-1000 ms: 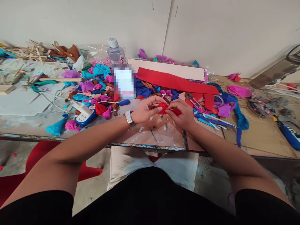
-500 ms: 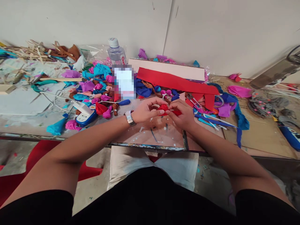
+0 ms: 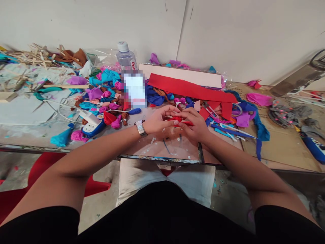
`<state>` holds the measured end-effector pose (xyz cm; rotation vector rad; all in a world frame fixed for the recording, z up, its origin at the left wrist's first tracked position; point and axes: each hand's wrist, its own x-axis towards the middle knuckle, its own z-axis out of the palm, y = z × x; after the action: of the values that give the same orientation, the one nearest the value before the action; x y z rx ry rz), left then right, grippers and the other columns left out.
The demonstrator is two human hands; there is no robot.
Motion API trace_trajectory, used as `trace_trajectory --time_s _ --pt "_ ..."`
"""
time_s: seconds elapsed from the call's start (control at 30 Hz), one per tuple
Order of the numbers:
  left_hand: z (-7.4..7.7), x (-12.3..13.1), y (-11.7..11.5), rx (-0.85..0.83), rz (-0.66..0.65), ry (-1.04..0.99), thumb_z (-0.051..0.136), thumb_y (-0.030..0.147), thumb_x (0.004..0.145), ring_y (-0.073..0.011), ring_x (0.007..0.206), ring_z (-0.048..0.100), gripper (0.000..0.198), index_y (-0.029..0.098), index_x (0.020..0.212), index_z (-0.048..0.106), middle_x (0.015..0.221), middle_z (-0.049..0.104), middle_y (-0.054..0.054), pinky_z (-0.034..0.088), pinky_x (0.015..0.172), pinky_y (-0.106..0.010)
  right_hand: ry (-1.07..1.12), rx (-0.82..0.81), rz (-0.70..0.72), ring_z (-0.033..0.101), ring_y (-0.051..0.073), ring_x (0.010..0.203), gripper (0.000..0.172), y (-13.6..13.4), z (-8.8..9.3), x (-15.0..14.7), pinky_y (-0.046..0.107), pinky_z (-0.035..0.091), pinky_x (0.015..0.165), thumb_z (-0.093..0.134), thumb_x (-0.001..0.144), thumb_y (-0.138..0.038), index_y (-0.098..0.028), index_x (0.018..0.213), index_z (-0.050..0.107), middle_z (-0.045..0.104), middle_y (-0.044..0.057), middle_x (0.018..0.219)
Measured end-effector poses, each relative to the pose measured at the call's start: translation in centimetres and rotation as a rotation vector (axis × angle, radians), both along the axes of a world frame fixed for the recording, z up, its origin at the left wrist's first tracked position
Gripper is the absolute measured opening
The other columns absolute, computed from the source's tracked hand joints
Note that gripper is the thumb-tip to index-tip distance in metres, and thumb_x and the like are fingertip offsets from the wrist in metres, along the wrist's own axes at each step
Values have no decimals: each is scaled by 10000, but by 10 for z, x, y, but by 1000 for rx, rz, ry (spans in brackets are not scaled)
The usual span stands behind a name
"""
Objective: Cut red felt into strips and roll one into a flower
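A small bundle of red material (image 3: 178,119) is pinched between both hands above the near part of the table. My left hand (image 3: 162,119), below a silver wristwatch (image 3: 140,127), has its thumb and fingers closed round the left side of the bundle. My right hand (image 3: 194,123) grips the same bundle from the right, its fingers partly hiding the red material. Behind the hands a long red strip (image 3: 188,88) lies in front of a white box (image 3: 182,75). Red scraps (image 3: 224,110) and scissors (image 3: 209,110) lie to the right.
Coloured rolled pieces (image 3: 106,95) cover the table's left middle, with a blue-white power strip (image 3: 93,127) at their near side. A bottle (image 3: 126,57) stands behind a blurred bright screen (image 3: 135,89). Cardboard (image 3: 281,145) and a blue strip (image 3: 259,149) lie right; wood sticks (image 3: 38,56) lie far left.
My right hand has shifted slightly left, closer to my left hand, and its fingers now cover more of the red bundle. Both hands still hold it.
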<state>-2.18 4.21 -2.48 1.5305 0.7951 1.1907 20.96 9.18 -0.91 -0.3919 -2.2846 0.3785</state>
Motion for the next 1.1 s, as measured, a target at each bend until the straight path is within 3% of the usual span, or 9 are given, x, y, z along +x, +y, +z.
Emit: trace_trajectory --time_s 0.13,0.27,0.5,0.73,0.93,1.0,1.1 --pt "2 0 0 23 52 -14 808 539 946 -197 1119 688 459 207 1227 661 1235 715 -90 563 970 -349 101 -19 -13 702 273 1039 297 -2 2 0 442 613 888 676 1046 -451 -280 1288 696 736 101 1137" --pt "5 0 2 20 171 -9 748 631 960 -151 859 613 453 184 975 679 939 690 -26 508 827 -312 177 -12 -53 686 260 940 292 -3 5 -1 427 588 824 666 1051 -477 -272 1257 691 736 89 1076" --pt "4 3 0 -109 192 -136 879 550 860 -124 803 585 400 169 907 768 883 703 -15 449 785 -281 204 -33 -112 664 240 882 359 0 3 -1 417 563 788 640 1048 -557 -246 1221 695 733 92 1055" --pt "9 6 -3 -194 160 -213 923 508 820 -95 768 562 384 162 851 758 839 661 -2 448 730 -236 221 -46 -110 673 243 883 359 -1 3 -1 425 570 788 629 1051 -571 -255 1205 700 736 90 1041" --pt "15 10 -8 -367 44 -258 965 518 747 -110 792 606 489 148 820 655 858 625 0 509 748 -260 238 -27 -95 687 240 888 335 -1 3 -2 410 578 786 650 1050 -540 -247 1203 706 737 88 1022" --pt "14 9 -6 -330 39 -209 944 551 770 -109 773 593 507 152 834 638 847 619 2 501 735 -265 237 -21 -79 691 238 893 317 -1 2 -2 403 581 787 666 1048 -514 -245 1209 709 739 87 1016" --pt "11 6 -3 -132 142 -79 898 581 827 -110 780 579 497 163 898 639 860 631 -1 485 738 -257 202 -38 -81 702 245 908 314 1 1 -2 405 586 799 678 1043 -512 -244 1201 720 747 83 997"
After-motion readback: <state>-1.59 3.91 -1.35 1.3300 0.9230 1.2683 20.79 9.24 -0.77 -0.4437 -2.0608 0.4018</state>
